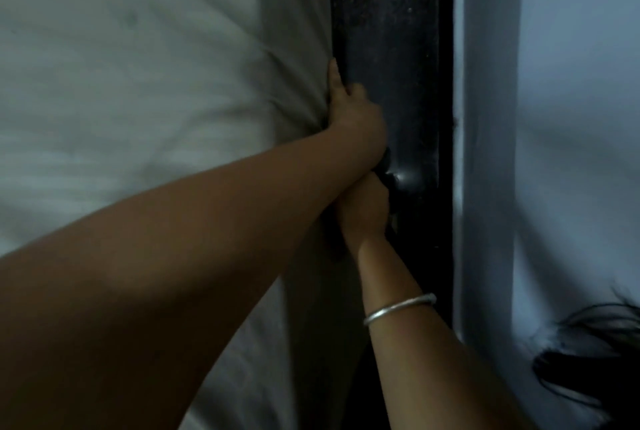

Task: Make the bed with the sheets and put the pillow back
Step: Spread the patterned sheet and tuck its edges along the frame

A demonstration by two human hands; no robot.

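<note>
A white sheet [138, 100] covers the mattress across the left of the view, and its creases run toward my left hand. My left hand [349, 111] is at the sheet's right edge, where the mattress meets a black bed frame [391, 48]. Its thumb lies along the sheet edge and its fingers dip into the gap, gripping the sheet there. My right hand [363, 208], with a silver bangle on its wrist, reaches into the same gap just below the left wrist. Its fingers are hidden. No pillow is in view.
A pale blue-grey wall [571, 118] stands right behind the black frame, with a vertical ridge along it. Dark strands of hair [588, 360] hang in at the lower right. The gap between mattress and frame is narrow.
</note>
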